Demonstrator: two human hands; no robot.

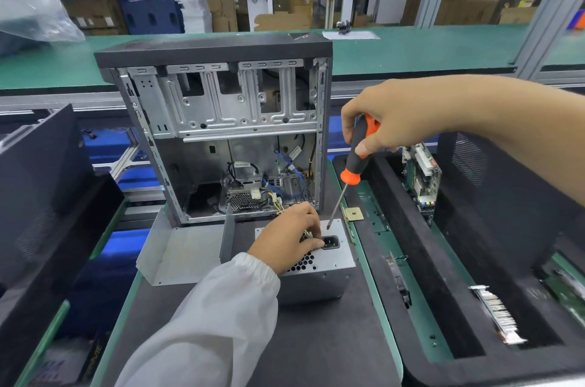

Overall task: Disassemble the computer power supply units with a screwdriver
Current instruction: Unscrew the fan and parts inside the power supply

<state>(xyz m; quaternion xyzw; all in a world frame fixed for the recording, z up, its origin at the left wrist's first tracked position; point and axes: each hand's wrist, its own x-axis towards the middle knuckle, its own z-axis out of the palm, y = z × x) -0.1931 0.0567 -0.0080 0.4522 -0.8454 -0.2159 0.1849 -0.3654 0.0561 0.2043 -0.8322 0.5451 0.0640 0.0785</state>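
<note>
A grey metal power supply unit [329, 263] lies on the dark mat in front of an open computer case [218, 133]. Its black power socket and honeycomb vent face up. My left hand [288, 237] rests on top of the unit, fingers curled over its far edge beside the socket. My right hand [402, 120] grips a black and orange screwdriver [356, 161]. The shaft slants down and left, and its tip sits at the unit's far top edge, just above the socket.
A loose grey metal panel [177, 253] lies left of the unit. A black foam tray [459, 276] on the right holds circuit boards and cards. A small gold-coloured part [354, 214] sits on the green edge. A dark case [38, 196] stands at left.
</note>
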